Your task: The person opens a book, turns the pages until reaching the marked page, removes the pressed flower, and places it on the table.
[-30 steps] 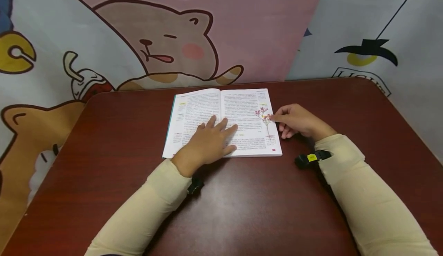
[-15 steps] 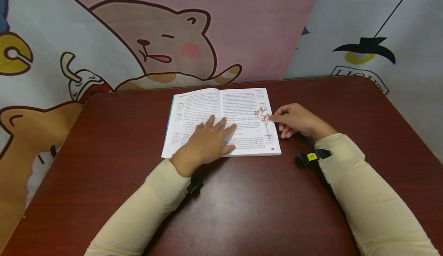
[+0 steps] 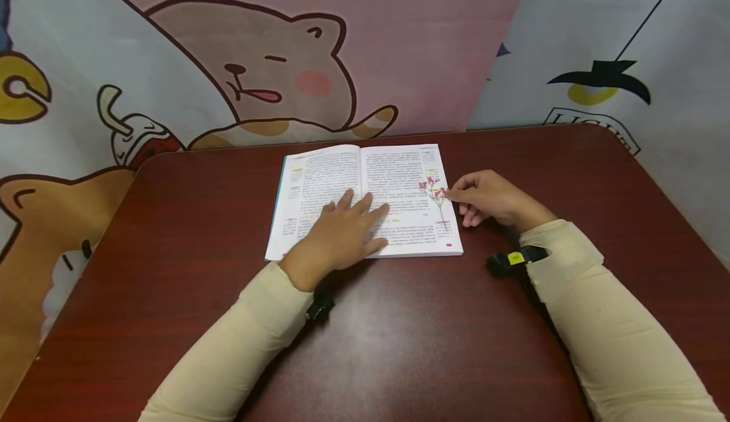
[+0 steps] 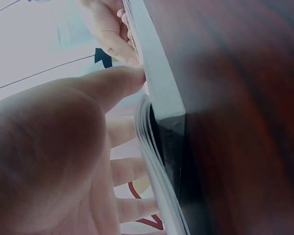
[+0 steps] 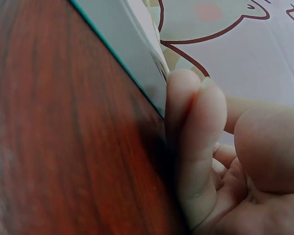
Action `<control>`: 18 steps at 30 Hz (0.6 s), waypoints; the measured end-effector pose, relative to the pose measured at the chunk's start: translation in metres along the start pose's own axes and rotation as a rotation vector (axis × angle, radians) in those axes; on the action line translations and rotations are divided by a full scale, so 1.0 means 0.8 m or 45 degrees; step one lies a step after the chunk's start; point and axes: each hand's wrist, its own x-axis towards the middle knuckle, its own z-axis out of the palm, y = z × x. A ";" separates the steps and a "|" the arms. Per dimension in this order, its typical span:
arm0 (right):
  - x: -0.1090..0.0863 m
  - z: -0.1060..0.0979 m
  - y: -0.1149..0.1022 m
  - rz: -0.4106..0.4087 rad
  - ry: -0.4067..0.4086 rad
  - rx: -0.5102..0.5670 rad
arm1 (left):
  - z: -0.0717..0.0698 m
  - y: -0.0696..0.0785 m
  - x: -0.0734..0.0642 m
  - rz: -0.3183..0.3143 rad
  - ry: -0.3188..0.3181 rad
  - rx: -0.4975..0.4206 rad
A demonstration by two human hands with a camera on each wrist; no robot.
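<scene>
A book point(image 3: 393, 168) lies spread on the table, its pages covered in printed text. My left hand point(image 3: 342, 235) rests across the lower middle of it with fingers spread; up close in the left wrist view, the thumb point(image 4: 120, 81) touches the book's near edge. On the right page's outer margin is a thin dried flower sprig point(image 3: 438, 192) with small pink blossoms. My right hand point(image 3: 490, 200) pinches it with thumb and forefinger at the page's right edge. In the right wrist view those fingertips point(image 5: 183, 88) meet beside the book point(image 5: 122, 49); what lies between them is mostly hidden.
The dark red wooden table point(image 3: 422, 346) extends around the book on all sides. Behind it stands a wall point(image 3: 433, 48) with cartoon animal pictures. A black wrist camera point(image 3: 502, 263) hangs under the right wrist, and another point(image 3: 320, 306) under the left.
The head view has shifted very slightly. Both hands, the book and the flower sprig stay in place.
</scene>
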 end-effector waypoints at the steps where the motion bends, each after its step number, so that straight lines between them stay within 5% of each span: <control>1: 0.000 0.000 0.001 -0.003 0.001 0.001 | 0.000 0.000 0.000 -0.001 -0.002 -0.003; 18: -0.007 -0.007 0.000 -0.055 0.015 0.062 | 0.002 -0.002 0.000 0.014 0.023 0.006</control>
